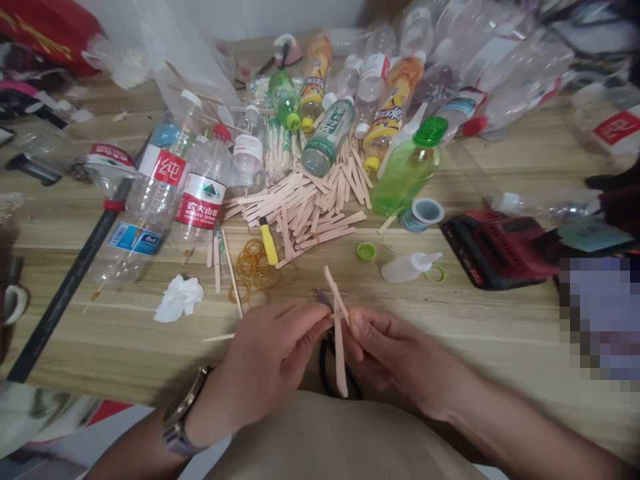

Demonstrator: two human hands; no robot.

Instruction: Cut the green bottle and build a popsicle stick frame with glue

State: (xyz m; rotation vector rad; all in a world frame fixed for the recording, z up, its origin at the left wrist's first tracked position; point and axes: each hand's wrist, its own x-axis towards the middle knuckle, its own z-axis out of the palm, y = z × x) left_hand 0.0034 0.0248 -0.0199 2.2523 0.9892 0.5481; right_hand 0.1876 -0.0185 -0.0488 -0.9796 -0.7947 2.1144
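Observation:
Two wooden craft sticks cross in front of me: an upper stick (333, 287) with uneven edges, and a longer lower stick (341, 363). My right hand (387, 343) is closed, thumb and fingers pinching the lower end of the upper stick. On the other side my left hand (280, 347), with a watch (187, 403) at its wrist, is closed with its fingertips at the crossing. Scissors (323, 373) with black handles lie under the sticks, partly hidden by my hands. Beyond is a heap of craft sticks (310, 207).
Rubber bands (255, 263) and a yellow-handled tool (269, 243) lie before the heap. A squeeze bottle (407, 267), a green bottle (410, 170) and a red-black power tool (500, 250) are at right. Crumpled tissue (180, 297), plastic bottles (203, 193) and a black tube (65, 300) are at left.

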